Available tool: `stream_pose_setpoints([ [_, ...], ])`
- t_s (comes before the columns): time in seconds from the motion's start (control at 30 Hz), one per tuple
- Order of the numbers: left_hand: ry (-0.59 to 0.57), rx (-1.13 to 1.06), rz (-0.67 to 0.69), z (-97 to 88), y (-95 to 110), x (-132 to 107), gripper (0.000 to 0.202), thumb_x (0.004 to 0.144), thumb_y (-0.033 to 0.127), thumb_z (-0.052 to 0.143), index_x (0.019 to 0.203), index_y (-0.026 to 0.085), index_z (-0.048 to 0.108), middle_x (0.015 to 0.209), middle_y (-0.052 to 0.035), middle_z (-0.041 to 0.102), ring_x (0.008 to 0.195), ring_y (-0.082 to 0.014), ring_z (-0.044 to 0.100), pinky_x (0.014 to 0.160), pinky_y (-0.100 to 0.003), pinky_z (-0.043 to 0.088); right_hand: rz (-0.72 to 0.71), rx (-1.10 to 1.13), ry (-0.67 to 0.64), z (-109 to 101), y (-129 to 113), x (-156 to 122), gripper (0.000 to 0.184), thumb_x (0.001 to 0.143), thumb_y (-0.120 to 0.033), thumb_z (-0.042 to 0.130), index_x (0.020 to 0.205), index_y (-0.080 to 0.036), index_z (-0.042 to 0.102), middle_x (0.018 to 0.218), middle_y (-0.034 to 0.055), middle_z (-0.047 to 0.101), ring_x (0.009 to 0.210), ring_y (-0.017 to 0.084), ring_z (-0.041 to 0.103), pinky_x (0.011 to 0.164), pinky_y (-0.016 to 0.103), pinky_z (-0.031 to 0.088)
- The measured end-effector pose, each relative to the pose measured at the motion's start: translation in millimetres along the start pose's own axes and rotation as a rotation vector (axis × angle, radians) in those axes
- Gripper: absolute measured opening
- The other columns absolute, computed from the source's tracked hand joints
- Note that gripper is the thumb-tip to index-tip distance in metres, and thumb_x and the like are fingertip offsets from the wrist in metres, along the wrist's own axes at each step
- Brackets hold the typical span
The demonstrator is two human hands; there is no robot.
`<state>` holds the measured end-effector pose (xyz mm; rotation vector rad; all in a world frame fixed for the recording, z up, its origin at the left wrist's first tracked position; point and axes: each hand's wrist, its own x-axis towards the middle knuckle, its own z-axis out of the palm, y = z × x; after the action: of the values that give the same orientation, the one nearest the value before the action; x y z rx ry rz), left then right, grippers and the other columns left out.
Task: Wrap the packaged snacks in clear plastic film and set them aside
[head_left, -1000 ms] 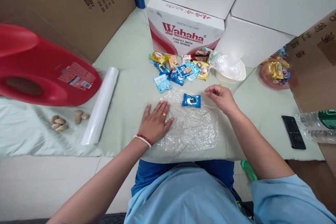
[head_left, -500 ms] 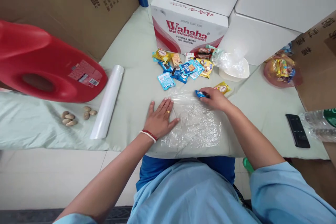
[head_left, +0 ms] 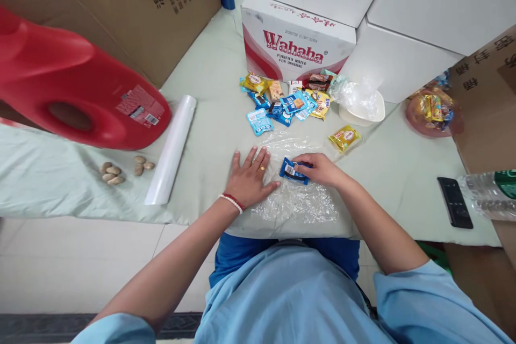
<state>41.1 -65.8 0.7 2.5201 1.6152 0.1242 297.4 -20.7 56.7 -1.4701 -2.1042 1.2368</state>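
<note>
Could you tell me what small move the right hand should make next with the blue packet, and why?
Probably lower the blue packet flat onto the middle of the clear plastic sheet and let go: the right hand grips it right at the sheet, which the left hand pins flat.
</note>
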Motion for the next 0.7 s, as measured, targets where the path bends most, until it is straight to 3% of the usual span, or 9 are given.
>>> stream_pose_setpoints([
  [0.07, 0.007, 0.0, 0.001, 0.0, 0.2, -0.5, 0.087, 0.101, 0.07, 0.039, 0.169, 0.017, 0.026, 0.176, -0.0122, 0.024, 0.165, -0.0372, 0.017, 0.13, -0.072, 0.007, -0.038, -0.288, 0.16, 2.5, 1.0, 0.0, 0.03, 0.096, -0.03, 0.062, 0.116, -0.017, 0.08, 0.113, 0.0133, 0.074, 0.107, 0.029, 0.064, 0.097, 0.043, 0.05],
  [0.13, 0.014, -0.006, 0.004, -0.3, 0.1, -1.2, 0.086, 0.101, 0.07, 0.041, 0.169, 0.019, 0.027, 0.176, -0.0123, 0.025, 0.165, -0.0382, 0.018, 0.13, -0.072, 0.007, -0.08, -0.46, 0.252, 4.5, 1.5, -3.9, 0.036, 0.099, -0.035, 0.064, 0.125, -0.015, 0.076, 0.122, 0.0172, 0.07, 0.114, 0.032, 0.059, 0.103, 0.047, 0.047],
  [0.23, 0.016, -0.013, 0.007, -0.8, -0.4, -1.8, 0.085, 0.101, 0.07, 0.042, 0.169, 0.021, 0.028, 0.176, -0.0121, 0.025, 0.164, -0.0389, 0.018, 0.13, -0.071, 0.006, -0.157, -0.537, 0.141, 13.2, 0.3, -12.2, 0.051, 0.095, -0.044, 0.072, 0.139, -0.019, 0.069, 0.129, 0.0152, 0.069, 0.116, 0.034, 0.055, 0.104, 0.049, 0.047],
  [0.3, 0.013, -0.014, 0.005, -0.8, -0.6, -1.7, 0.086, 0.101, 0.071, 0.041, 0.169, 0.02, 0.028, 0.176, -0.0119, 0.024, 0.165, -0.0381, 0.017, 0.131, -0.071, 0.005, -0.171, -0.586, 0.08, 19.2, 0.3, -15.9, 0.054, 0.093, -0.04, 0.074, 0.143, -0.02, 0.065, 0.132, 0.0144, 0.068, 0.118, 0.035, 0.053, 0.103, 0.05, 0.047],
  [0.4, 0.01, -0.012, 0.008, -0.4, -0.8, -1.2, 0.088, 0.101, 0.072, 0.039, 0.168, 0.017, 0.027, 0.177, -0.0117, 0.022, 0.165, -0.0363, 0.016, 0.131, -0.071, 0.003, -0.168, -0.581, 0.12, 18.0, 3.4, -17.7, 0.048, 0.094, -0.032, 0.071, 0.14, -0.019, 0.067, 0.127, 0.0146, 0.069, 0.115, 0.034, 0.053, 0.103, 0.05, 0.047],
  [0.5, 0.012, -0.013, 0.014, 0.2, -1.0, -1.1, 0.088, 0.101, 0.072, 0.038, 0.168, 0.017, 0.027, 0.177, -0.0117, 0.022, 0.165, -0.036, 0.016, 0.131, -0.071, 0.002, -0.219, -0.496, 0.209, 8.1, 7.2, -20.0, 0.046, 0.094, -0.034, 0.072, 0.137, -0.019, 0.068, 0.124, 0.0144, 0.069, 0.113, 0.032, 0.055, 0.104, 0.049, 0.047],
  [0.57, 0.012, -0.014, 0.013, 0.6, -1.2, -1.4, 0.087, 0.101, 0.071, 0.038, 0.168, 0.017, 0.028, 0.177, -0.012, 0.023, 0.165, -0.0359, 0.016, 0.131, -0.071, 0.001, -0.264, -0.468, 0.197, 4.2, 8.6, -22.3, 0.046, 0.094, -0.035, 0.073, 0.137, -0.021, 0.068, 0.126, 0.0141, 0.068, 0.115, 0.032, 0.056, 0.105, 0.048, 0.046],
  [0.7, 0.02, -0.01, 0.02, 1.2, -2.2, -2.0, 0.087, 0.102, 0.07, 0.037, 0.168, 0.015, 0.027, 0.176, -0.0134, 0.023, 0.165, -0.0358, 0.016, 0.131, -0.071, 0.0, -0.277, -0.527, -0.059, 1.4, 6.6, -13.3, 0.06, 0.086, -0.033, 0.081, 0.143, -0.023, 0.066, 0.135, 0.0142, 0.067, 0.123, 0.033, 0.056, 0.105, 0.047, 0.046],
])
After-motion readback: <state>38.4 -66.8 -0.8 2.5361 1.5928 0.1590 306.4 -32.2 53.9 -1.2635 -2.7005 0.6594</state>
